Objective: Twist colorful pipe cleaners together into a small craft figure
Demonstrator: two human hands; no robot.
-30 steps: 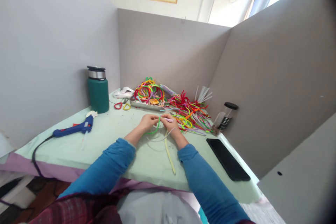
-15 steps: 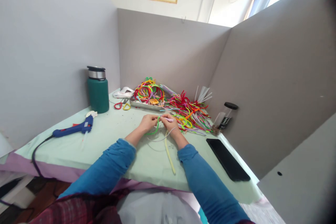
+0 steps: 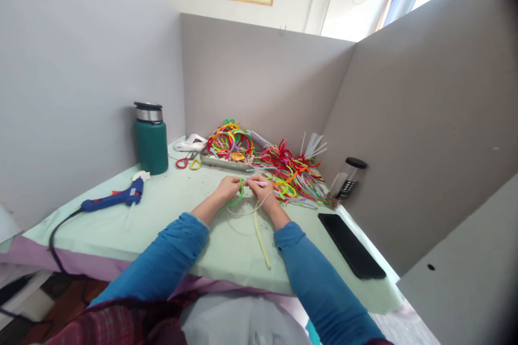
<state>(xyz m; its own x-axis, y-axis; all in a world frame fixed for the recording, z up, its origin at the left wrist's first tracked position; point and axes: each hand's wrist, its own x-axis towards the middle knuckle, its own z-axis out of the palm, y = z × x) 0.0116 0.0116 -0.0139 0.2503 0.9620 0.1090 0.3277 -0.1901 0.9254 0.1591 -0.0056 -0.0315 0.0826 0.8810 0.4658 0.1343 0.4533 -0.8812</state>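
Green strip (image 3: 242, 191) slightly farther left now

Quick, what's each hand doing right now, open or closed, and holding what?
Left hand: closed, pinching the green strip.
Right hand: closed, holding the lilac strip.

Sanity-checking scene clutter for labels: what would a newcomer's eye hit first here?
Probably the heap of bright, fuzzy strips at the back of the table, beside a metal tray piled with colorful loops. Next, the hands meeting in front of it: the left hand holds a green strip, the right hand a lilac piece. Then the dark green bottle standing at back left.
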